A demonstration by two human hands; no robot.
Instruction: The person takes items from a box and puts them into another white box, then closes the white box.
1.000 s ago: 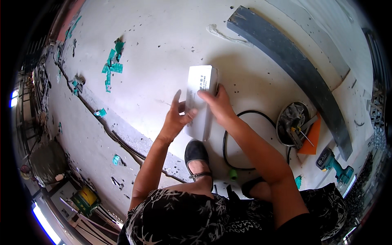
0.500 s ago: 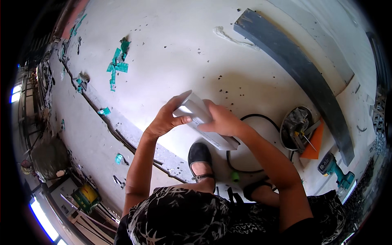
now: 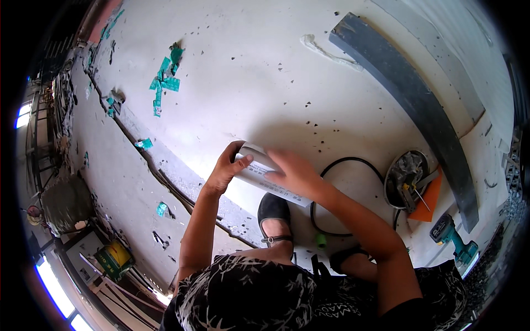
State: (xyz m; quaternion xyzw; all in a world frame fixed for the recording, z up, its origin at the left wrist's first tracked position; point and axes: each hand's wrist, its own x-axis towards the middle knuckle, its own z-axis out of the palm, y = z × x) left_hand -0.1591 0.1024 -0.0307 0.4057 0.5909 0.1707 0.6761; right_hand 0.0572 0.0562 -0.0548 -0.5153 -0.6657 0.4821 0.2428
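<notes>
Building site, bare dusty concrete floor (image 3: 265,71), cordless drill (image 3: 454,241), black cable (image 3: 331,165), long dark plank (image 3: 408,94)

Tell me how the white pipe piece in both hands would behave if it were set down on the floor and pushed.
The white pipe piece looks round and smooth, so it would probably roll on the flat white floor. It keeps its shape under the left hand and right hand, so likely stiff. Being hollow, it is probably light.
</notes>
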